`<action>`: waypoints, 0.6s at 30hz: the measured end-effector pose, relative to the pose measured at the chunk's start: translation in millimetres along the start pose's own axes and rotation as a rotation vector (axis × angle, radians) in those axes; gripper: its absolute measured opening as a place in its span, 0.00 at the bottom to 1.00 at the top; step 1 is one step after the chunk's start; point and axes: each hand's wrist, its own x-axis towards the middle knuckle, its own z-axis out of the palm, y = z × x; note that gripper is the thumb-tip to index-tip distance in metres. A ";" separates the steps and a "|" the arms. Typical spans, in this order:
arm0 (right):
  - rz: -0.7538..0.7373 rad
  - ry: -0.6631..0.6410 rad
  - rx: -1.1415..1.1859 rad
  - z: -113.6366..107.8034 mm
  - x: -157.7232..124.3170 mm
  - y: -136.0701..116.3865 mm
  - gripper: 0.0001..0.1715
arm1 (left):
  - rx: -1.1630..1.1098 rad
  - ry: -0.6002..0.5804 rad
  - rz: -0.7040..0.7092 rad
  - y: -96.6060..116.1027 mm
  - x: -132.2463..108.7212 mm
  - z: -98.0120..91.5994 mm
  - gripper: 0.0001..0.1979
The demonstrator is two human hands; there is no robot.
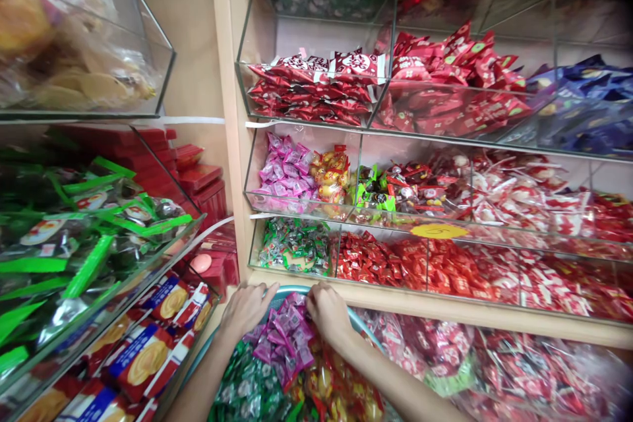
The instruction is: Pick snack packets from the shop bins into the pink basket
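Note:
A round teal basin (287, 289) stands below the shelves, filled with wrapped sweets. Purple-wrapped sweets (284, 343) are heaped at its far side, green-wrapped sweets (250, 376) lie at the left, and gold-and-red wrapped sweets (336, 382) at the right. My left hand (250, 308) is over the far left part of the basin's rim, thumb side toward the middle and fingers bent down around it. Curled at the far right part of the rim is my right hand (329, 313), right beside the purple sweets. Its fingertips are hidden.
Clear-fronted shelf bins rise ahead, holding purple sweets (287, 175), green sweets (294, 244), red sweets (368, 260) and red packets (316, 82). A wooden ledge (445, 308) runs beneath them. Green-edged packets (89, 231) and biscuit packs (143, 356) fill the left-hand bins. Bagged sweets (519, 369) lie lower right.

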 end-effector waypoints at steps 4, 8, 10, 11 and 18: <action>-0.011 0.000 -0.028 -0.5 -1.2 -0.4 0.10 | 0.013 0.000 0.012 -0.3 -0.6 -0.6 0.35; -0.024 0.016 -0.027 -8.4 -9.3 -3.5 0.10 | 0.035 0.026 0.019 -1.2 -0.7 0.4 0.36; -0.031 0.039 0.008 -17.2 -17.1 -3.1 0.10 | 0.037 0.027 0.022 -1.3 -0.6 0.5 0.36; -0.032 0.057 0.040 -22.6 -21.8 -1.9 0.10 | 0.037 0.027 0.023 -1.3 -0.6 0.3 0.36; 0.007 0.307 0.435 -50.5 -66.4 22.2 0.15 | 0.032 0.012 0.013 1.2 -1.0 -3.6 0.34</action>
